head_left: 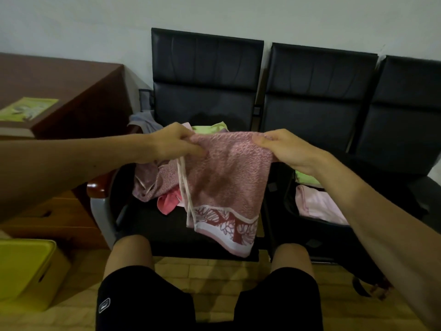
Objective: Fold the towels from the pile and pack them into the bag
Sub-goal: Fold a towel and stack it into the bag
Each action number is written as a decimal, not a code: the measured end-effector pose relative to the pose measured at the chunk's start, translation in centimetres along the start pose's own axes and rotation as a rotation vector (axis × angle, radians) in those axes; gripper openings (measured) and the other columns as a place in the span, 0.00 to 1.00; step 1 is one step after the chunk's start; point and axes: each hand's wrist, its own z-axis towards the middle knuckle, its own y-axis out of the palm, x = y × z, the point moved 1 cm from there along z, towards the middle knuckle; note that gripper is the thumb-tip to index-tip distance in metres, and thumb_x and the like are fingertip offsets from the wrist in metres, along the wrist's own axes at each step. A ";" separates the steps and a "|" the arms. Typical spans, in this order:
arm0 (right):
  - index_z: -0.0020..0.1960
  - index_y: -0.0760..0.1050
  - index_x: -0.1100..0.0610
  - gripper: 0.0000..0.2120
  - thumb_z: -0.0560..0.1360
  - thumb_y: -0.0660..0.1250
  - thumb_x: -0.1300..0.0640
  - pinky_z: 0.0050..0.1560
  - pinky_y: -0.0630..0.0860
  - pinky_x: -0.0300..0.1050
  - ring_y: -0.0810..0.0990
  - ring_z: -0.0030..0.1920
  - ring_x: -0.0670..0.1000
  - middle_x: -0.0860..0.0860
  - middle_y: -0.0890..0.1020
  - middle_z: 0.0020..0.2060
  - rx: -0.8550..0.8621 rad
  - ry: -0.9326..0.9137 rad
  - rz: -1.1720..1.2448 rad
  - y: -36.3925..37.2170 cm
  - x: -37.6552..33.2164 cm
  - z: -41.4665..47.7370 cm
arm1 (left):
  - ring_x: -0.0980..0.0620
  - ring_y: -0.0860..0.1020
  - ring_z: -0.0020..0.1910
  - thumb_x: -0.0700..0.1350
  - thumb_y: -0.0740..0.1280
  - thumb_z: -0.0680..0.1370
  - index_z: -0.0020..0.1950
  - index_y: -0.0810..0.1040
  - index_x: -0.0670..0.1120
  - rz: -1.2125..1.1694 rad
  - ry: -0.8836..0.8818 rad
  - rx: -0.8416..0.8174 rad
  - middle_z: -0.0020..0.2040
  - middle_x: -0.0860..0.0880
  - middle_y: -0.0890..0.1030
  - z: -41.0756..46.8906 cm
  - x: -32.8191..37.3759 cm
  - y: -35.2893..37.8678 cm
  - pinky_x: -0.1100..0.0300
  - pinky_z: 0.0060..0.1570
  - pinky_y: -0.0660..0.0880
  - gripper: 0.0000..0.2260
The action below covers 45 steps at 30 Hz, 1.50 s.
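A pink towel with a red-and-white floral border hangs folded in the air above the left black seat. My left hand pinches its top left corner and my right hand pinches its top right corner. Behind and below it lies the pile of towels, in pink, mauve, red and green. An open black bag stands on the middle seat to the right, with a pale pink folded towel and a green one inside.
A row of black padded chairs runs along the white wall. A brown wooden desk with a green book stands at the left, a yellow box on the floor below it. My knees are at the bottom.
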 end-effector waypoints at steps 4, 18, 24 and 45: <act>0.55 0.81 0.58 0.16 0.82 0.60 0.49 0.60 0.77 0.45 0.83 0.52 0.51 0.53 0.86 0.50 0.083 0.059 0.607 0.1 1.2 -0.5 | 0.45 0.84 0.53 0.40 0.68 0.79 0.58 0.81 0.37 -0.576 0.008 -0.003 0.54 0.43 0.85 -0.6 2.0 1.1 0.54 0.51 0.81 0.10; 0.50 0.85 0.50 0.35 0.45 0.87 0.45 0.52 0.79 0.44 0.84 0.53 0.51 0.51 0.86 0.52 -0.049 0.086 0.859 7.5 8.6 -2.7 | 0.45 0.81 0.51 0.47 0.60 0.82 0.64 0.78 0.38 -0.953 -0.094 -0.031 0.56 0.42 0.82 0.5 5.3 1.9 0.53 0.54 0.78 0.16; 0.64 0.76 0.55 0.36 0.59 0.83 0.52 0.55 0.79 0.47 0.83 0.56 0.52 0.51 0.85 0.55 -0.033 0.046 0.796 7.1 5.2 -3.3 | 0.48 0.82 0.48 0.47 0.61 0.83 0.54 0.79 0.42 -0.991 -0.212 0.060 0.50 0.45 0.84 0.3 3.0 1.8 0.56 0.46 0.76 0.11; 0.57 0.80 0.59 0.17 0.78 0.62 0.48 0.51 0.79 0.43 0.84 0.53 0.51 0.54 0.86 0.51 0.099 0.135 0.955 5.8 3.1 -3.2 | 0.42 0.83 0.53 0.41 0.69 0.73 0.60 0.80 0.42 -1.007 -0.179 -0.088 0.58 0.38 0.83 -3.7 -4.4 8.5 0.51 0.52 0.82 0.15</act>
